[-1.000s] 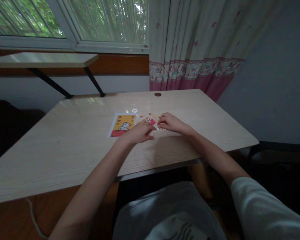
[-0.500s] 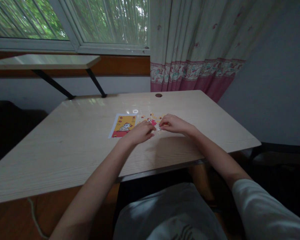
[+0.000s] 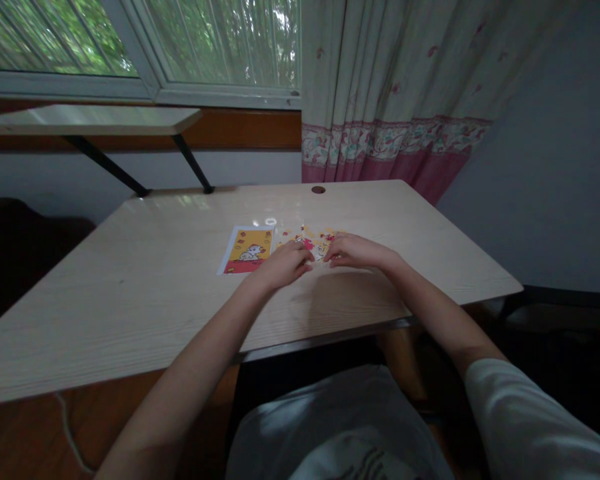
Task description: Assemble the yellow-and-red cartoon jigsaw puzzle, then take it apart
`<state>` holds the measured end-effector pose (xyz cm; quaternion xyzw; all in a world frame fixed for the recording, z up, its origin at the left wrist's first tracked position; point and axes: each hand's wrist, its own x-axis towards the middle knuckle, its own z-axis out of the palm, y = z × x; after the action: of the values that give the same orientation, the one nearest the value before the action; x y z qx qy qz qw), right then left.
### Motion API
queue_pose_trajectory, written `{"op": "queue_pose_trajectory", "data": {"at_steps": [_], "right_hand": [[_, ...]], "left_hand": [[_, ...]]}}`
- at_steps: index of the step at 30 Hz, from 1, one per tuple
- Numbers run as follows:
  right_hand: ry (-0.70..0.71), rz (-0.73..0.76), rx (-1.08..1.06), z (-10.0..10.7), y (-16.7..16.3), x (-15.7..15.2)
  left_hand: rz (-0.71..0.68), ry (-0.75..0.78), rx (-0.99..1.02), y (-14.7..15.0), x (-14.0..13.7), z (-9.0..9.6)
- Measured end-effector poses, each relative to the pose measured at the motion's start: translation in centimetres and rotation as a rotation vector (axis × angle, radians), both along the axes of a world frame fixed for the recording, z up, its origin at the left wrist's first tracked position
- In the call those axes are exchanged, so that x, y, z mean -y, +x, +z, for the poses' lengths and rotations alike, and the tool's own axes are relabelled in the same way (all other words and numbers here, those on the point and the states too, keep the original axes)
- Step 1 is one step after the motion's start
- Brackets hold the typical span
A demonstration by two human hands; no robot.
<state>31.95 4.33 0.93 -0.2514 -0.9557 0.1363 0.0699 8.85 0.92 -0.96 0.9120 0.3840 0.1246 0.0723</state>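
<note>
Jigsaw puzzle pieces (image 3: 307,244) in yellow, red, pink and white lie in a loose cluster on the desk, between my hands and just beyond them. My left hand (image 3: 289,263) rests at the near left of the cluster. Its fingers are bent and pinched at a white piece whose shape is mostly hidden. Opposite it, my right hand (image 3: 347,251) pinches at small puzzle pieces with thumb and fingertips, close to the left fingertips. Left of the cluster lies a printed picture sheet (image 3: 248,251) with a white cartoon animal on yellow and red, partly behind my left hand.
The pale wooden desk (image 3: 145,293) reaches out on both sides. A round cable hole (image 3: 319,190) is near its back edge. A raised shelf (image 3: 130,120) on black struts stands at the back left. A curtain (image 3: 375,140) hangs behind the desk.
My right hand has moved slightly nearer and uncovered some pieces behind it. My left hand has shifted a little to the right, so the fingertips are closer together.
</note>
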Motion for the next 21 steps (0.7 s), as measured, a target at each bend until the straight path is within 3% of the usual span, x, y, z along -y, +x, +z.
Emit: {"op": "queue_pose_trajectory", "data": {"at_steps": [10,17,21], "right_hand": [[0.112,-0.068,-0.101,-0.2,-0.6,0.2],[0.07,-0.187,-0.169,-1.3,-1.1,-0.5],[0.04,-0.125,-0.171,-0.7,0.0,-0.8]], "left_hand": [[0.021,-0.054,0.126,0.4,0.3,0.2],[0.015,-0.135,0.171,0.6,0.3,0.6],[0.025,-0.103,0.199,0.8,0.3,0.7]]}}
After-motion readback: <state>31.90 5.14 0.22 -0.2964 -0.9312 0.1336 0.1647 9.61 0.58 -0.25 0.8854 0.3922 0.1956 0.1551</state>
